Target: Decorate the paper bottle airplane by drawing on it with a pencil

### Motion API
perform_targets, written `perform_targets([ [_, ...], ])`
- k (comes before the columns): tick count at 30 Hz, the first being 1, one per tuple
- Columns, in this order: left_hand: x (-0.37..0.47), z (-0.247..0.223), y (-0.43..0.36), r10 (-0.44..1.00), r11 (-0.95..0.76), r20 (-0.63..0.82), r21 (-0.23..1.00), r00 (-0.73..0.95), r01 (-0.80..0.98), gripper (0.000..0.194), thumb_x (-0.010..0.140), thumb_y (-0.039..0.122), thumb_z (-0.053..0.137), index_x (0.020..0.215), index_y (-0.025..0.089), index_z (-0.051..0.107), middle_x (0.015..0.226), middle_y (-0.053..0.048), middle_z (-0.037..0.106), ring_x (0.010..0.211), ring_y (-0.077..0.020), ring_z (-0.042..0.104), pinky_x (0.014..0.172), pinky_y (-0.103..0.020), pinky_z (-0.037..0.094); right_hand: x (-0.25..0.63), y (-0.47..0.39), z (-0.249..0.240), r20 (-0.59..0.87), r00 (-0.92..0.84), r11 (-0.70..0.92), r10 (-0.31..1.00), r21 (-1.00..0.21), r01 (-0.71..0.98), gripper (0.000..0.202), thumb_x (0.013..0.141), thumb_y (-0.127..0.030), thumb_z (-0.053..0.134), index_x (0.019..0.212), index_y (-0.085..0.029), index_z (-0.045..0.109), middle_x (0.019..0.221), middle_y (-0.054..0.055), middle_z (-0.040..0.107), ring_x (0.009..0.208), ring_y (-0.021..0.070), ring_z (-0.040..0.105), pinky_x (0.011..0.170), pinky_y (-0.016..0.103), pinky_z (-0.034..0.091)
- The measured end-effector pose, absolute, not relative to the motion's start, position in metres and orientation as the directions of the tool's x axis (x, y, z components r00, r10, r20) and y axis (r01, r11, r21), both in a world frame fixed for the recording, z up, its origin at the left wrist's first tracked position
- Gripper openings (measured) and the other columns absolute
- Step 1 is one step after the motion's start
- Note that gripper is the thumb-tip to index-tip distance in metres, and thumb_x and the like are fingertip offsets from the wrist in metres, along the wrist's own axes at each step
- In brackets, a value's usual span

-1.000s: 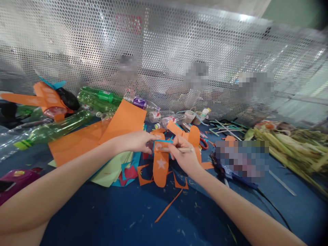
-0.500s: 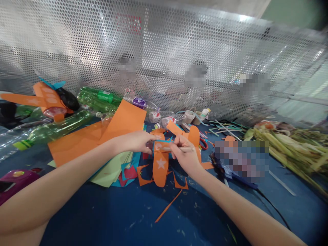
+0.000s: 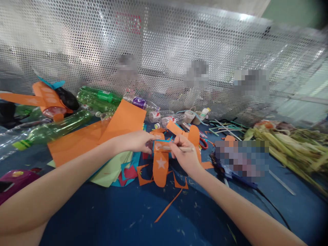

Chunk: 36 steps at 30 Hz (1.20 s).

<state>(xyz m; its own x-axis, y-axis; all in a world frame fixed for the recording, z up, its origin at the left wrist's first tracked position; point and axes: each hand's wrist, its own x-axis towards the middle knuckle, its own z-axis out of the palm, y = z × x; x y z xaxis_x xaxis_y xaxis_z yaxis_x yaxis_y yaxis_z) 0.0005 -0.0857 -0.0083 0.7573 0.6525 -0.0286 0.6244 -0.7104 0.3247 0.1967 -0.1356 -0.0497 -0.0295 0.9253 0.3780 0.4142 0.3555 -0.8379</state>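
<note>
- Head view: the left hand (image 3: 139,140) is closed, fingertips pinching the upper left edge of an orange paper cut-out (image 3: 160,160) held just above the blue tabletop (image 3: 123,218), at the middle of the scene.
- The cut-out is a long rounded strip with a white star (image 3: 161,163) on its near half and a pale round mark near its far end; scraps of blue paper edge it at the top.
- The right hand (image 3: 185,155) is closed around a thin pencil-like stick (image 3: 179,149), which lies across the far end of the cut-out, its tip touching the paper.
- Under and around the cut-out lie orange paper offcuts (image 3: 179,184), one long sliver (image 3: 167,205) running toward the near side.
- To the left of the hands: a large orange paper sheet (image 3: 102,133), with pale green sheets (image 3: 112,171) and blue and red scraps (image 3: 128,172) nearer.
- Far left: green plastic bottles (image 3: 97,97), one with a green label whose print is too small to read, and an orange paper plane model (image 3: 43,99) built on a bottle.
- Far middle: clear bottles, one with a purple label (image 3: 139,102), writing unreadable.
- Right: a blurred-out patch covers one object; beyond it a pile of green and yellow plant stalks (image 3: 287,143) and thin green straws (image 3: 222,128).
- Near left edge: a magenta plastic object (image 3: 15,177).
- Behind everything stands a perforated metal screen (image 3: 164,51); a red sign shows through it, illegible.
</note>
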Motion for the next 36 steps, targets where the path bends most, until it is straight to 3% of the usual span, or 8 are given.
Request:
perform_targets([
  [13, -0.0002, -0.0068, -0.0868, 0.645, -0.715, -0.025, 0.333, 0.764, 0.615, 0.040, 0.074, 0.021, 0.066, 0.114, 0.019, 0.060, 0.081, 0.000, 0.065, 0.067, -0.0139, 0.058, 0.058, -0.021, 0.035, 0.1964, -0.1356, -0.0497, 0.367, -0.104, 0.380, 0.925, -0.866, 0.326, 0.024, 0.081, -0.022, 0.050, 0.062, -0.023, 0.034, 0.042, -0.009, 0.043, 0.040, 0.0096, 0.040, 0.045, 0.022, 0.030],
  [23, 0.0001, -0.0077, -0.0864, 0.633, -0.720, -0.008, 0.362, 0.774, 0.592, 0.035, 0.074, 0.022, 0.065, 0.109, 0.019, 0.062, 0.082, -0.001, 0.066, 0.069, -0.0142, 0.058, 0.059, -0.021, 0.035, 0.1969, -0.1352, -0.0494, 0.388, -0.032, 0.369, 0.921, -0.844, 0.389, 0.025, 0.081, -0.024, 0.050, 0.062, -0.023, 0.034, 0.041, -0.009, 0.045, 0.041, 0.0098, 0.040, 0.049, 0.023, 0.033],
  [36, -0.0011, -0.0111, -0.0836, 0.655, -0.708, -0.024, 0.331, 0.756, 0.624, 0.046, 0.074, 0.025, 0.065, 0.119, 0.022, 0.058, 0.083, -0.001, 0.065, 0.069, -0.0147, 0.057, 0.058, -0.022, 0.034, 0.1960, -0.1361, -0.0486, 0.375, -0.041, 0.360, 0.926, -0.845, 0.396, 0.025, 0.081, -0.025, 0.050, 0.061, -0.023, 0.035, 0.041, -0.008, 0.046, 0.041, 0.0099, 0.041, 0.049, 0.023, 0.033],
])
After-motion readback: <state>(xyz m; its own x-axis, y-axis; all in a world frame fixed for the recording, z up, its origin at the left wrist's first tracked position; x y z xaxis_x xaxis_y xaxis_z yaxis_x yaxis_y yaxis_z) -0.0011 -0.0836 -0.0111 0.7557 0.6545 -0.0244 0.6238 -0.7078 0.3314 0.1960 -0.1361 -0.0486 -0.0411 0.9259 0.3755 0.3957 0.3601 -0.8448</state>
